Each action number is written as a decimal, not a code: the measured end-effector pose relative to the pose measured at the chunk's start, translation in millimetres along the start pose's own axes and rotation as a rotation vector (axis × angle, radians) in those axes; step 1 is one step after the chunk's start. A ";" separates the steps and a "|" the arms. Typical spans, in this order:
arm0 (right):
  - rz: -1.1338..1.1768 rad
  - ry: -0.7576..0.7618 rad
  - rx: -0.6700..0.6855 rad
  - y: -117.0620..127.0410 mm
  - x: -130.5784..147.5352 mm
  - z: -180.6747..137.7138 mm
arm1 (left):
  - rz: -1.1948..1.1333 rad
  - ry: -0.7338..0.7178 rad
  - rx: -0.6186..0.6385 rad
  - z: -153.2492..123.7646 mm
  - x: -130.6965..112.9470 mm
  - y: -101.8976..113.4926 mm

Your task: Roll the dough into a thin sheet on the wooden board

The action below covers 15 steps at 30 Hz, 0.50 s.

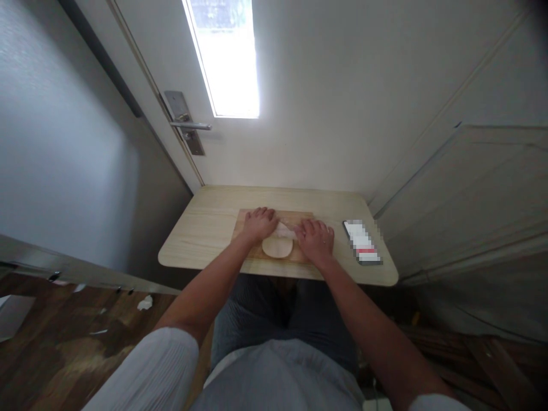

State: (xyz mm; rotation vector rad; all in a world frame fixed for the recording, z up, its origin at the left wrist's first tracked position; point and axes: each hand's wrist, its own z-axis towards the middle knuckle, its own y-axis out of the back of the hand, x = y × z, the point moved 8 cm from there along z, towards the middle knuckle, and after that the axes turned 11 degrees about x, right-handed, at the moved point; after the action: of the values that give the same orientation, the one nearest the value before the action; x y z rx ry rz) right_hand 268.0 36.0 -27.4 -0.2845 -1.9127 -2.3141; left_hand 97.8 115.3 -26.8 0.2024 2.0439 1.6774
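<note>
A flat, pale round of dough (277, 248) lies on a wooden board (303, 216). Across its far side lies a pale, partly see-through roller (286, 229), seemingly a rolling pin, slanting between my hands. My left hand (260, 223) is curled over its left end, knuckles up, above the board's far left part. At the other end, my right hand (315, 237) closes over the roller near the board's right edge. Both palms face down, and they hide the ends of the roller. The dough's far edge is partly covered by the roller.
The board rests on a light wooden table (192, 228) with rounded corners, set against a white door (317, 114) with a metal handle (190, 125). A phone (362, 242), blurred out, lies at the table's right. Paper scraps (145, 302) lie on the floor at left.
</note>
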 end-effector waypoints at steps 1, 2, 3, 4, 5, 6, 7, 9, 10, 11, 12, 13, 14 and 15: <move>0.006 0.003 0.002 -0.1 -0.4 1.3 | -0.015 0.009 0.005 0.5 -0.1 1.3; 0.012 0.007 0.009 -0.5 -0.9 2.4 | -0.027 0.021 0.009 0.4 -0.2 2.5; 0.018 0.009 0.019 -1.0 -1.5 3.1 | -0.035 0.032 0.009 -0.3 -0.5 3.5; 0.023 0.011 0.028 -1.3 -2.3 3.2 | -0.038 0.044 0.010 -1.8 -1.1 4.1; 0.029 0.016 0.035 -1.2 -2.9 2.6 | -0.036 0.052 0.011 -3.9 -2.1 4.2; 0.035 0.021 0.041 -0.7 -3.4 1.3 | -0.033 0.058 0.012 -6.8 -3.4 3.9; 0.040 0.027 0.047 0.0 -3.8 -0.8 | -0.030 0.061 0.010 -10.2 -5.0 3.3; 0.048 0.035 0.062 2.3 -4.3 -6.7 | -0.027 0.062 0.001 -17.8 -8.5 1.9; 0.050 0.037 0.069 3.6 -4.6 -10.1 | -0.030 0.061 -0.005 -21.5 -10.0 1.3; 0.051 0.036 0.074 4.8 -4.8 -13.7 | -0.034 0.061 -0.010 -24.6 -11.2 0.6; 0.050 0.036 0.077 6.0 -4.9 -17.2 | -0.040 0.061 -0.013 -27.0 -12.1 -0.2; 0.046 0.038 0.077 6.9 -4.8 -20.6 | -0.050 0.060 -0.016 -28.7 -12.6 -0.9; 0.042 0.040 0.073 7.4 -4.6 -23.7 | -0.061 0.056 -0.019 -29.5 -12.9 -1.5; 0.039 0.041 0.064 7.6 -4.7 -26.4 | -0.075 0.050 -0.022 -29.6 -13.1 -2.2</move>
State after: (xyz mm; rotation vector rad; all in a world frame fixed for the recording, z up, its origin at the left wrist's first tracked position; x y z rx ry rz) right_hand 272.4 8.5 -26.0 -0.2629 -1.9402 -2.2120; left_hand 96.3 83.3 -21.4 0.0764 2.0426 1.6740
